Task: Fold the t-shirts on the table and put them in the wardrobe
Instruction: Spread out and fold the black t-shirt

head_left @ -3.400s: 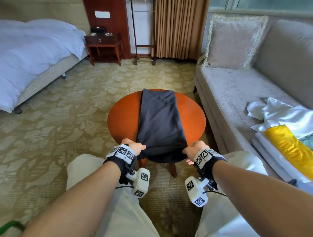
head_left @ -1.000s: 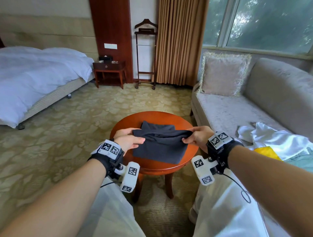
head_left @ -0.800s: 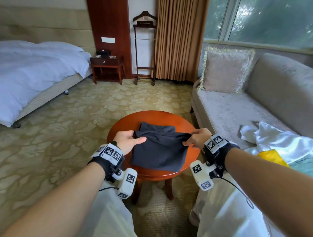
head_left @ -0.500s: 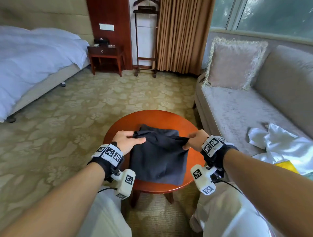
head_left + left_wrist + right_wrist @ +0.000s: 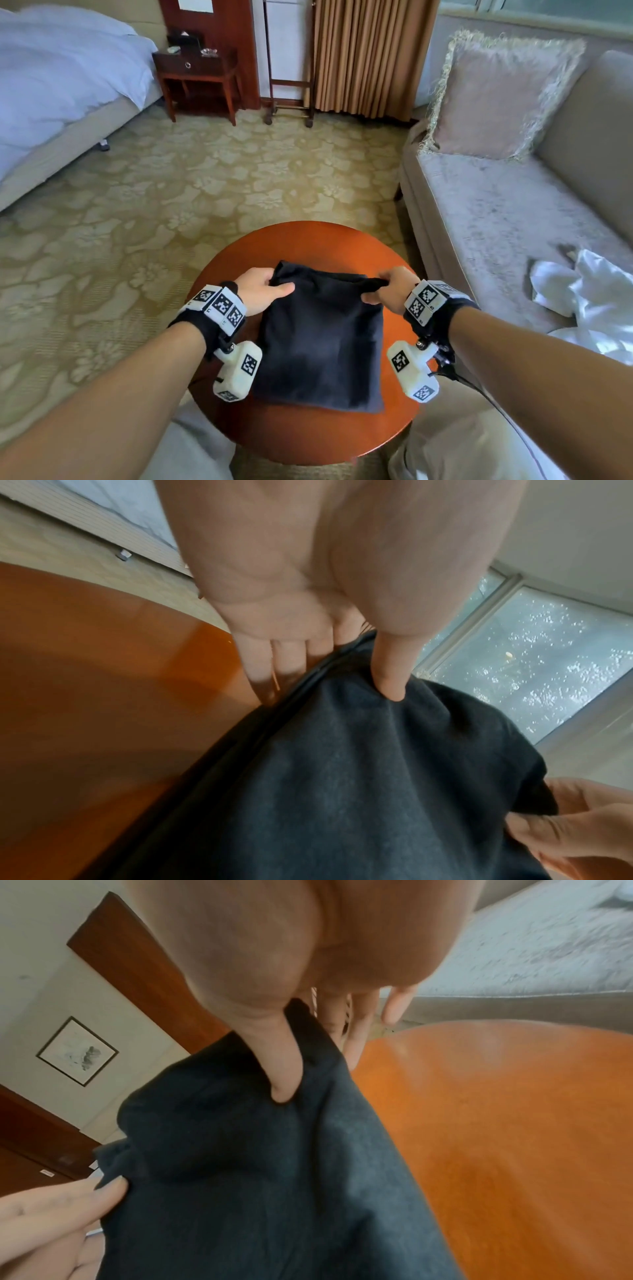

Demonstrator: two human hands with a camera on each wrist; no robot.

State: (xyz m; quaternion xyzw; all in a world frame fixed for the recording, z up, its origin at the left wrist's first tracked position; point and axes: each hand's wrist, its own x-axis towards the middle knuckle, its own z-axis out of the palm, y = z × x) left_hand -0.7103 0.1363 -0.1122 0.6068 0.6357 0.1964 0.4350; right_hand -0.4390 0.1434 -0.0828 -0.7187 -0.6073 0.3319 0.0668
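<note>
The dark t-shirt [image 5: 322, 342] lies folded into a compact rectangle in the middle of the round wooden surface [image 5: 342, 246], its near edge close to the rim at 6 o'clock. The left hand [image 5: 262, 291] pinches the far corner at about 10 o'clock, thumb on top and fingers tucked under the edge; the right hand [image 5: 388, 289] grips the opposite far corner at about 2 o'clock the same way. The fold looks nearly finished, with the far edge held slightly raised between the two grips.

The risk, as I judge it, is in lifting: the layers are loose, so raising the bundle by two corners alone could let the lower half drop open and undo the fold. Uneven pull from either hand could also skew the stack or drag it off the near rim
</note>
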